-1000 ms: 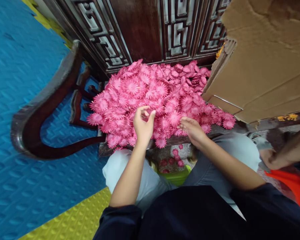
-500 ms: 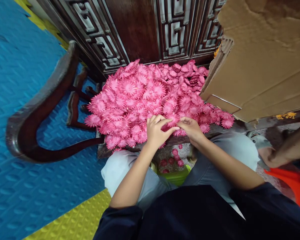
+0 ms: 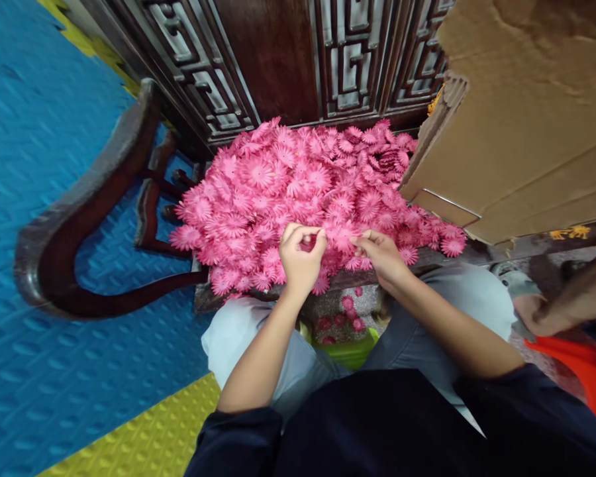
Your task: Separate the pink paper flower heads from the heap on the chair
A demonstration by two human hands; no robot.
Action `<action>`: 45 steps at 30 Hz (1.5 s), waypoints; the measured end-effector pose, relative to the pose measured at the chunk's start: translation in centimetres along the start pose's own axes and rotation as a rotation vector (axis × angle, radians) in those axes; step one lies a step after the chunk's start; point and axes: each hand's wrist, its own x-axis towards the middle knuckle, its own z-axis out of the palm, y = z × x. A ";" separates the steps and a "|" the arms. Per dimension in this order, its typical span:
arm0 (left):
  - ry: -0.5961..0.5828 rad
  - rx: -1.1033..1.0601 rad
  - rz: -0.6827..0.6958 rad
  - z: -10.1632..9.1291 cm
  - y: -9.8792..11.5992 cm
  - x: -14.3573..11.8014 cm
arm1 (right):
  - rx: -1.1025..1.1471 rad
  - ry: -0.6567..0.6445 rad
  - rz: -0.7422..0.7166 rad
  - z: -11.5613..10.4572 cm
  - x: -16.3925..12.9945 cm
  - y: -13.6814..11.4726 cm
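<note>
Along the dark wooden bench, before its carved back, we have a broad heap of pink flowers spilling toward the front edge. Our right hand pinches one pink flower by its near rim, thumb and forefinger closed on it, just above the front of the heap. Our left hand is beside it, thumb and forefinger meeting in a ring; that grip is closed, though we cannot tell whether anything small sits between the tips. To our left curves the armrest, over a blue mat; to our right a large sheet of cardboard stands against the heap. Below, between our knees, we see several loose flowers on the speckled floor, near something lime green. Farther right, beyond our knee, another person's leg shows.
</note>
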 end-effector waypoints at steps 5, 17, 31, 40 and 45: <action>0.115 -0.029 0.023 0.5 0.4 -0.4 | 0.018 -0.028 -0.018 0.3 -0.2 0.0; 0.170 0.363 -0.044 -2.2 -2.7 2.7 | 0.118 0.155 -0.077 -2.1 1.4 -0.7; -0.079 0.260 0.035 -0.3 -1.2 0.6 | 0.252 0.027 0.176 -1.5 0.8 -0.1; -0.269 0.284 0.186 0.9 -1.0 -1.1 | 0.157 -0.120 0.165 -1.3 0.6 0.6; -0.215 0.275 0.137 1.0 -1.1 -1.0 | 0.158 -0.157 0.149 -1.3 0.5 0.6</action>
